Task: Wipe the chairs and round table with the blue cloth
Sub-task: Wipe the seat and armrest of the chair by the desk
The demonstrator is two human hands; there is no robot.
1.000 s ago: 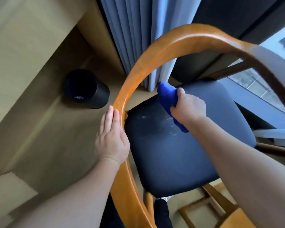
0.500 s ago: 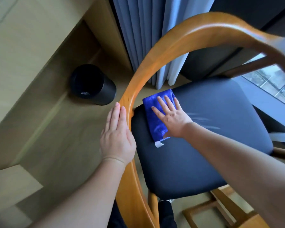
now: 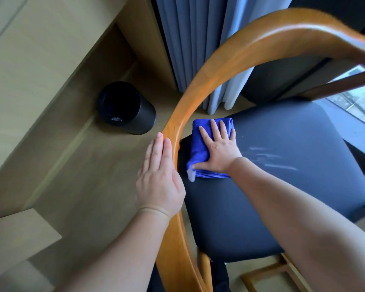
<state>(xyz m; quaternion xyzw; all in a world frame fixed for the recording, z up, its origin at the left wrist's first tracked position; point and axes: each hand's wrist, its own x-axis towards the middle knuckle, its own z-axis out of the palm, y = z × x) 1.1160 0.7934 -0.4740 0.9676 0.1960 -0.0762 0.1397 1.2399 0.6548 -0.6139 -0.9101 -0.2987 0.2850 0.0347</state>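
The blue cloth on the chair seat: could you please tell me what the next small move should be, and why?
Probably slide the blue cloth rightward across the seat. The right hand presses it flat at the seat's left edge, pale streaks lie just right of it, and the left hand rests on the wooden backrest.

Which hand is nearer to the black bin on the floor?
Left. The left hand lies flat on the wooden backrest, on the side of the black bin; the right hand presses the blue cloth on the seat, beyond that backrest.
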